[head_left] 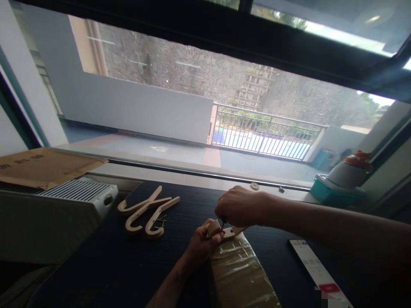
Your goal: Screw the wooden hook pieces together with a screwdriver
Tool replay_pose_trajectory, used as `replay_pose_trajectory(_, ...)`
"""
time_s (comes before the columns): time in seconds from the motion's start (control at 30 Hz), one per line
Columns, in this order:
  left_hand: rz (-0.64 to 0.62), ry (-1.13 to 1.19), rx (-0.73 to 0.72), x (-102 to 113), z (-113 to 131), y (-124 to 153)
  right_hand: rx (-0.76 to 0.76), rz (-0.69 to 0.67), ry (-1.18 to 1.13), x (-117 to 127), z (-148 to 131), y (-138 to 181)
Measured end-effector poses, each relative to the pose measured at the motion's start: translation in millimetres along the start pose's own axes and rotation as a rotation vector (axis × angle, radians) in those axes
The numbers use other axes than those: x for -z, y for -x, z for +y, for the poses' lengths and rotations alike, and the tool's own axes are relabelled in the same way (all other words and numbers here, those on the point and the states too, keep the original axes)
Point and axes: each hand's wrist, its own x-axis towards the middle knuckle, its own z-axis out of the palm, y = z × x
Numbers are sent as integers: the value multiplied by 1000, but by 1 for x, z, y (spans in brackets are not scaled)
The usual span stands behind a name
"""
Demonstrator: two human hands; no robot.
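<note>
My left hand point(208, 237) is closed around the curved end of a pale wooden hook point(228, 233), which lies at the far end of a parcel point(239, 271) wrapped in shiny tape. Above it, my right hand point(236, 206) makes a fist on a screwdriver point(223, 225). Only its thin dark shaft shows, pointing down at the hook; the handle is hidden in my fingers. To the left, several similar wooden hooks point(138, 223) rest on the dark table point(105, 265), two of them overlapping. A few small screws point(162, 221) lie beside the nearest hook.
A phone point(316, 269) with a lit screen lies at the right. Tape roll point(254, 186) and a small metal piece point(281, 189) sit by the window sill. A teal box point(334, 192) stands at the far right. Brown envelope point(48, 167) rests on a white slotted appliance point(80, 192).
</note>
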Motion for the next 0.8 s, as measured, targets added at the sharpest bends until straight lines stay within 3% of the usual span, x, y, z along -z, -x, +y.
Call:
replay_pose_trajectory(0.17, -4, 21, -11, 0, 1, 1, -7, -25, -111, 1, 4, -3)
replay_pose_trajectory(0.4, -20, -2, -22, 2, -7, -1, -216, -10, -176, -8, 6, -7)
replay_pose_trajectory(0.63, -23, -21, -48, 2, -5, 0, -65, 17, -152, -2, 5, -4)
replay_pose_trajectory(0.8, -4, -49, -40, 0, -1, 1, -76, 44, -226, -14, 16, -5)
